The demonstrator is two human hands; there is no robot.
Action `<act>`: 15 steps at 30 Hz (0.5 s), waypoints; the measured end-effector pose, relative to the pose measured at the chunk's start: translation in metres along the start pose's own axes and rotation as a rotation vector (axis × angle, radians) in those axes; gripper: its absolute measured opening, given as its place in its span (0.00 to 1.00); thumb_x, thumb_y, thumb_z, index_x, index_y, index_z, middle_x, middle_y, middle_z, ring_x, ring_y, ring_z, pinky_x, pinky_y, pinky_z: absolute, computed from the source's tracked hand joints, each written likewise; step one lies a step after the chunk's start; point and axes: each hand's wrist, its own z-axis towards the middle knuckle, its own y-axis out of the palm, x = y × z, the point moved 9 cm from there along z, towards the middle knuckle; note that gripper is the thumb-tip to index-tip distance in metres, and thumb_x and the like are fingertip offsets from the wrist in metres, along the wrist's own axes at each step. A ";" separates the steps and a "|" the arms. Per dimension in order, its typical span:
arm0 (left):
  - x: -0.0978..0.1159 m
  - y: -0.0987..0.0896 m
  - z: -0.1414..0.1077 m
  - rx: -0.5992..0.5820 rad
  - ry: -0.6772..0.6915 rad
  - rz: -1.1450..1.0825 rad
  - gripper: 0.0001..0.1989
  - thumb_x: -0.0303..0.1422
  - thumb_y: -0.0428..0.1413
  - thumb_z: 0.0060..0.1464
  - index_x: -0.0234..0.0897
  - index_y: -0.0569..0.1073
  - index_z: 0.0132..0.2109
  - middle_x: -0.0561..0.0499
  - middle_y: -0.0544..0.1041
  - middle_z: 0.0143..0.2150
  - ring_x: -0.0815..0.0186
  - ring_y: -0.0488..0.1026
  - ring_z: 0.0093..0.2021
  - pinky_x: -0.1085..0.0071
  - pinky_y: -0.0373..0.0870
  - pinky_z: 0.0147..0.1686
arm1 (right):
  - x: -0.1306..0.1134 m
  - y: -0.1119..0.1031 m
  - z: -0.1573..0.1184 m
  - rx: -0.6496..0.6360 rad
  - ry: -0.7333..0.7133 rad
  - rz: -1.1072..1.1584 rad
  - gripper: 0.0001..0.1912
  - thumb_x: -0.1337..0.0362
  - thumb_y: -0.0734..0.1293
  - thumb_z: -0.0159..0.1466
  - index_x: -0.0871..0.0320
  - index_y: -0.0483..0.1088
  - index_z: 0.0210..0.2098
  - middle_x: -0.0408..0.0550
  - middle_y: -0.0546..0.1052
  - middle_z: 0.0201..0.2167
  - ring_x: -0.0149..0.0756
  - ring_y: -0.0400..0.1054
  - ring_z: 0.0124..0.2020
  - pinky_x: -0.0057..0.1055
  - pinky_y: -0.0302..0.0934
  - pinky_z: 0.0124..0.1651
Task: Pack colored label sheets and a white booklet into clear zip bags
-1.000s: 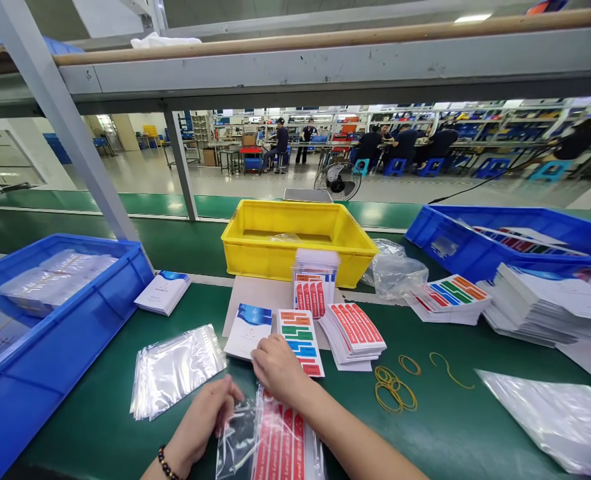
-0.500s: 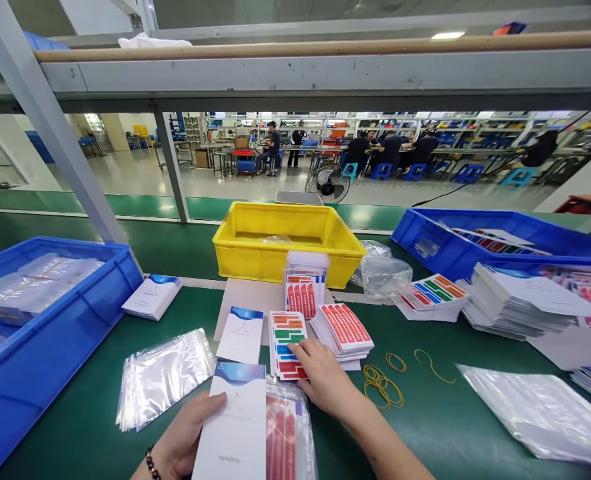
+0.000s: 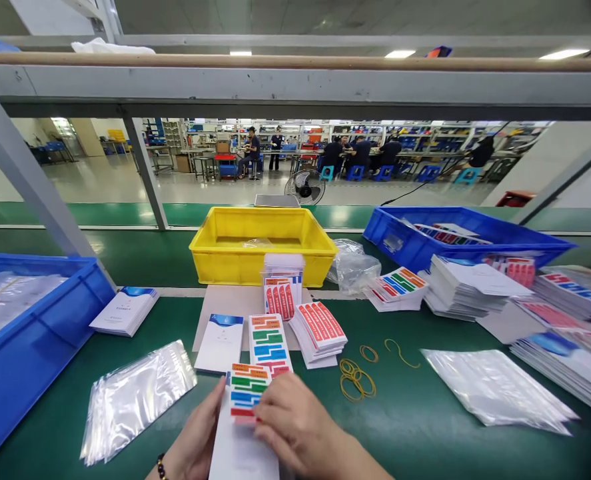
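Note:
My left hand (image 3: 198, 433) grips a white booklet (image 3: 240, 453) along its left side, low in front of me. With its fingers pinched, my right hand (image 3: 300, 427) holds a multicoloured sticker sheet (image 3: 249, 390) over the upper part of that booklet. Just beyond lies a stack of the same colourful sticker sheets (image 3: 269, 339). To its left is a booklet with a blue top (image 3: 220, 340), and to its right a stack of red sticker sheets (image 3: 320, 330). A clear plastic box (image 3: 284, 263) with red sheets at its front stands behind them.
A yellow bin (image 3: 262, 263) stands at the back, between blue bins at left (image 3: 70, 333) and right (image 3: 455, 250). Clear bags lie at left (image 3: 135, 400) and right (image 3: 495, 390). Rubber bands (image 3: 358, 380) rest near the right hand. Booklet stacks (image 3: 475, 287) crowd the right side.
My right hand has taken a multicoloured sheet from the stack and brought it down over the booklet in my left hand. The bagged red sheets below are now mostly hidden. The view has shifted right.

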 end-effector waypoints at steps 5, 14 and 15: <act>-0.001 -0.015 -0.006 0.219 -0.078 0.091 0.14 0.34 0.61 0.48 0.25 0.73 0.37 0.39 0.81 0.31 0.53 0.79 0.35 0.62 0.72 0.38 | 0.062 -0.033 -0.014 0.207 0.244 -0.204 0.14 0.65 0.55 0.66 0.59 0.70 0.33 0.50 0.73 0.29 0.36 0.65 0.32 0.32 0.56 0.37; 0.017 0.015 -0.004 0.175 -0.041 0.129 0.15 0.32 0.63 0.46 0.25 0.72 0.39 0.36 0.81 0.36 0.51 0.79 0.36 0.63 0.75 0.34 | 0.156 -0.052 -0.037 0.092 0.666 -0.832 0.13 0.59 0.66 0.58 0.61 0.68 0.23 0.53 0.73 0.25 0.42 0.66 0.28 0.34 0.51 0.32; 0.018 0.013 -0.002 0.181 -0.033 0.132 0.15 0.32 0.63 0.46 0.25 0.72 0.39 0.37 0.81 0.35 0.51 0.79 0.35 0.64 0.75 0.33 | 0.154 -0.052 -0.036 0.090 0.665 -0.825 0.13 0.59 0.66 0.59 0.61 0.68 0.22 0.53 0.73 0.24 0.41 0.66 0.28 0.34 0.51 0.32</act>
